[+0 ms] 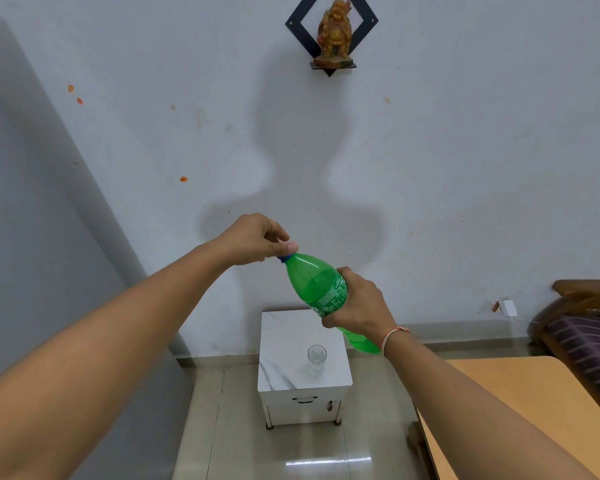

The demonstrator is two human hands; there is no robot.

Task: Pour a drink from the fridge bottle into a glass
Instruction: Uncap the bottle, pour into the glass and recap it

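Green bottle held up in the air, tilted, neck pointing up and away toward the wall, base down toward the person. Right hand wrapped round the labelled middle of the bottle, gripping it firm, probably to stop it turning. Left hand pinched on the blue cap, fingertips closed around it, so this looks like the unscrewing step; cap on the neck as far as I can tell, loose or tight not visible. Drink inside reaches about up to the shoulder, so keeping the neck raised likely avoids a spill once the cap comes off.

Glass stands upright, looks empty, on the white marble-top cabinet, below the bottle and well apart from it. Bottle base hangs above the cabinet's right edge. Pour not started.

Around the cabinet: wooden table to its right, near the right forearm; bed with striped cover further right by the wall; grey panel to the left, may be a door; figurine on a small wall shelf high above. Nothing sits between bottle and glass, path down looks free; only the table edge is close to the right elbow side
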